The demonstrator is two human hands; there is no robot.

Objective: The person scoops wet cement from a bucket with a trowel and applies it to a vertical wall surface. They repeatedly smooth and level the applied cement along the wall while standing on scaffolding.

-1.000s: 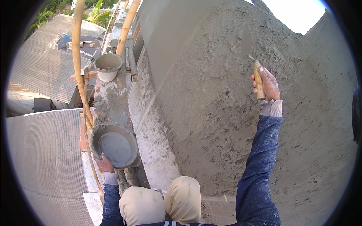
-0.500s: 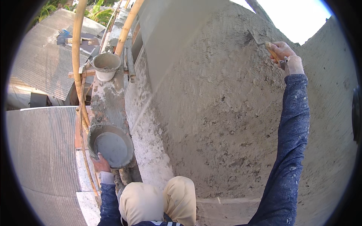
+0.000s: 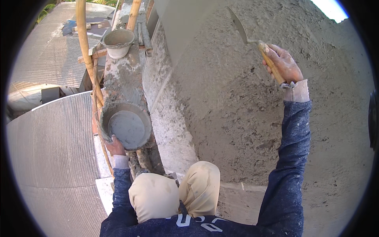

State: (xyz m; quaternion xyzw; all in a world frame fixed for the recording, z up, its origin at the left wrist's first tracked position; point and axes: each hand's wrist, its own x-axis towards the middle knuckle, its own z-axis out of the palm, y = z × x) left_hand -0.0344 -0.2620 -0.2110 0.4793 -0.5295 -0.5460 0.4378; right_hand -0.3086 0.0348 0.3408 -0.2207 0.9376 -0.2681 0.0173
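Note:
My right hand (image 3: 285,63) is closed round the wooden handle of a trowel (image 3: 238,25), whose pointed metal blade is in front of the plastered wall (image 3: 233,102). Whether the blade touches the wall I cannot tell. Down at the left, my left hand (image 3: 115,146) grips the near rim of a round dark basin (image 3: 147,136), thumb over the edge. A thin grey film coats the inside of the basin. Coarse, rough mortar covers the middle of the wall, with a smoother grey patch at its upper left.
A mortar-stained bucket (image 3: 118,49) stands farther along the narrow plank (image 3: 125,79). Bamboo poles (image 3: 82,35) rise beside it. Corrugated roofs (image 3: 51,146) lie below on the left. My bent knees (image 3: 154,195) are close to the wall.
My right hand has drawn the trowel back toward me, and its blade now shows fully. The view has shifted, so basin and bucket appear higher. My left hand keeps hold of the basin.

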